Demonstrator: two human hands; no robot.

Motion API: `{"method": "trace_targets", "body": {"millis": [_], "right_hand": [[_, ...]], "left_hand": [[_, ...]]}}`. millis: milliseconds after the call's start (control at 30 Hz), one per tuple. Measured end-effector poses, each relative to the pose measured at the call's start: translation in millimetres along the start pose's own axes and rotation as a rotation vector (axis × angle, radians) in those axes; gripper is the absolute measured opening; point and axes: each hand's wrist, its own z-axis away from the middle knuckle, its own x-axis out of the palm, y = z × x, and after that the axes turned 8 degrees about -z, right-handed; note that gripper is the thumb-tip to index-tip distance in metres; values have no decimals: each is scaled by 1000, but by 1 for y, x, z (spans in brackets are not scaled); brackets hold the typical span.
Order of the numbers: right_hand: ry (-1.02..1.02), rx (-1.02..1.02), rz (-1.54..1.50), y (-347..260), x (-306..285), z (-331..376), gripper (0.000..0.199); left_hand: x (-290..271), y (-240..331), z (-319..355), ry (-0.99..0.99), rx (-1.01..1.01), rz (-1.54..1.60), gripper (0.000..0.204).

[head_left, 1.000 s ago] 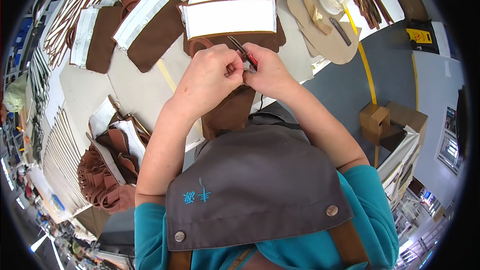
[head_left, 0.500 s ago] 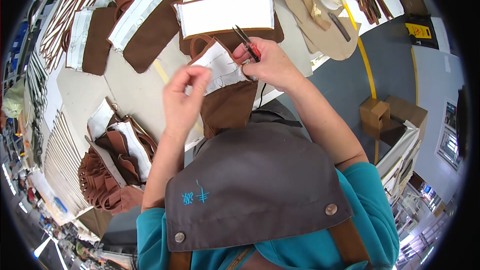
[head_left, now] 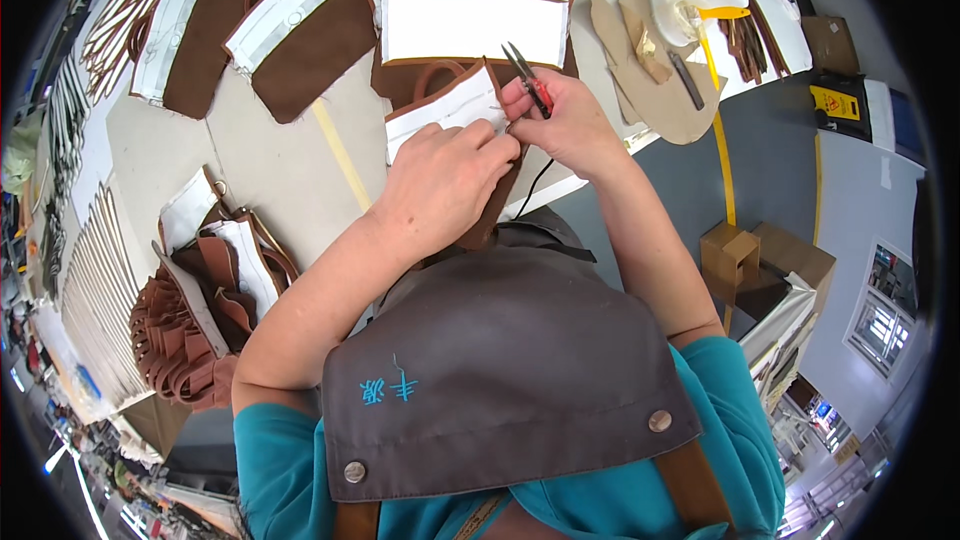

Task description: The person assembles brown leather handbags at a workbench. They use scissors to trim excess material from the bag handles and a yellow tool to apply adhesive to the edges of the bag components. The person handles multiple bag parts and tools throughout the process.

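Observation:
In front of me is a brown bag piece (head_left: 445, 105) with a white lined upper part and a brown loop handle at its top. My left hand (head_left: 447, 180) lies across it, fingers bent and closed at its right edge; the fingertips are partly hidden. In my right hand (head_left: 575, 125) is a pair of small scissors (head_left: 530, 82) with dark blades and a red part, blades pointing up and away to the left. My right fingertips are also at the bag piece's right edge, close against the left ones. The left hand covers much of the piece's lower brown part.
More brown bag pieces (head_left: 315, 50) with white linings lie on the table's far side, and a white-faced stack (head_left: 475, 25) sits just beyond my hands. Tan sheets (head_left: 675, 105) and a dark knife-like tool (head_left: 687, 80) are at right. A brown bundle (head_left: 185, 335) stands at left.
My left hand has come right, from the bag piece's left side to its right edge beside my right hand. The right hand still holds the scissors. The view has shifted slightly.

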Motion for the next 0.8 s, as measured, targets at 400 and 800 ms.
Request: {"method": "trace_targets", "body": {"millis": [400,800], "right_hand": [[93,-20,55,40,-7,6,17],[375,-3,-36,133,-22,9,20]], "left_hand": [[42,-3,-11,-86,-50,114,4],[75,-40,76,40,-522,449,9]]}}
